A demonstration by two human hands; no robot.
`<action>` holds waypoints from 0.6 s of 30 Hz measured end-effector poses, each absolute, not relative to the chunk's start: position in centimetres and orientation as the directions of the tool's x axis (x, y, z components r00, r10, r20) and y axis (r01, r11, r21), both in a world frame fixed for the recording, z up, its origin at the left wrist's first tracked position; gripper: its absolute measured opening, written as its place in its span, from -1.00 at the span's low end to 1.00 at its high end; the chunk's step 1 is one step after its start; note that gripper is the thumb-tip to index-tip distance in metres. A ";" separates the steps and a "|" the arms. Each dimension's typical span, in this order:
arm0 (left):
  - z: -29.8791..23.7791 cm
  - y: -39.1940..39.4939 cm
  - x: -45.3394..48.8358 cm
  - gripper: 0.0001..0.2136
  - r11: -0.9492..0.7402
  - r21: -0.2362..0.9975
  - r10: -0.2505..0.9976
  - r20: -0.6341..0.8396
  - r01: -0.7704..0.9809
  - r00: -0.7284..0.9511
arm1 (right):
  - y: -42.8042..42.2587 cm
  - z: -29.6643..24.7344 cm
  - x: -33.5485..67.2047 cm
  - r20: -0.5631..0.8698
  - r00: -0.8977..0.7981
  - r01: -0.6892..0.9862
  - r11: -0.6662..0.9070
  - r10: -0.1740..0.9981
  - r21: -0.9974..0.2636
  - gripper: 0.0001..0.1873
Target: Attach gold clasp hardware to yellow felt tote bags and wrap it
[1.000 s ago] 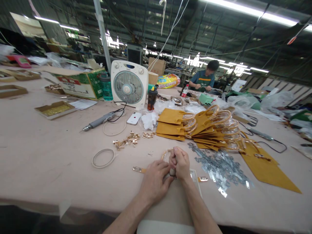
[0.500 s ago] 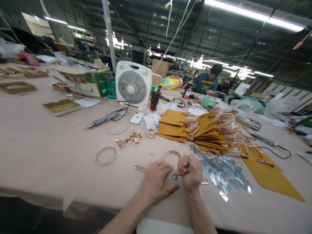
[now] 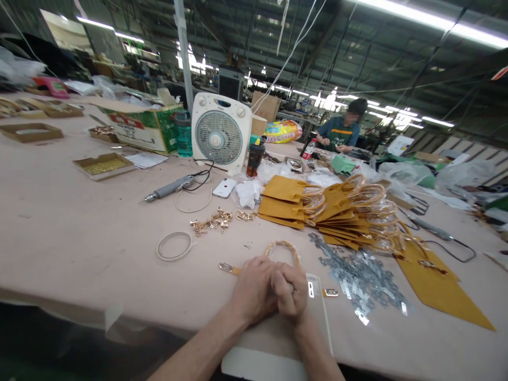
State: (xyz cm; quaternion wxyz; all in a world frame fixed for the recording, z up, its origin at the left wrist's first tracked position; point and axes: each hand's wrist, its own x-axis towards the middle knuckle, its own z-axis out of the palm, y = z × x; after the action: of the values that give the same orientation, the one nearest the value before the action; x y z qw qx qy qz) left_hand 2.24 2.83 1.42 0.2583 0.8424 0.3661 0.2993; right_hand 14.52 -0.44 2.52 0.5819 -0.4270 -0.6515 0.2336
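Observation:
My left hand [image 3: 252,288] rests back-up on a pale flat panel [image 3: 323,323] at the table's front edge; its fingers are mostly hidden. Against it, my right hand [image 3: 291,290] is closed in a fist around something pale, of which only a bit shows. A bright rectangular metal plate [image 3: 310,289] lies on the panel beside the fist. Beyond my hands rises a wrapped tan handle loop [image 3: 282,245]. Yellow tabs with metal fittings stick out on both sides, a left fitting [image 3: 226,268] and a right fitting [image 3: 330,292].
Flat metal plates [image 3: 365,280] are heaped to the right, by stacked yellow bag pieces [image 3: 341,217]. Gold hardware [image 3: 212,221], a ring-shaped band [image 3: 173,247] and a grey electric screwdriver [image 3: 169,189] lie left. Farther back are a phone [image 3: 224,188], a fan [image 3: 220,132] and a co-worker [image 3: 343,129].
My right fist has moved left against my left hand, uncovering the metal plate and the panel's right side. My left hand's thumb, spread out before, is now hidden.

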 end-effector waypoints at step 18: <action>0.9 2.9 1.9 -0.65 -0.592 0.678 0.777 0.334 0.437 0.534 | 1.6 4.5 14.4 0.346 0.285 -0.114 0.390 0.894 -0.914 -0.51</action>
State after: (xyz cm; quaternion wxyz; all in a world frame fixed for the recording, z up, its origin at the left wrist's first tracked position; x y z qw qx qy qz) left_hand 1.88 2.87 0.86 0.2679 0.8338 0.3637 0.3173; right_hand 14.39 1.58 4.45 0.6871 -0.4128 -0.4722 0.3669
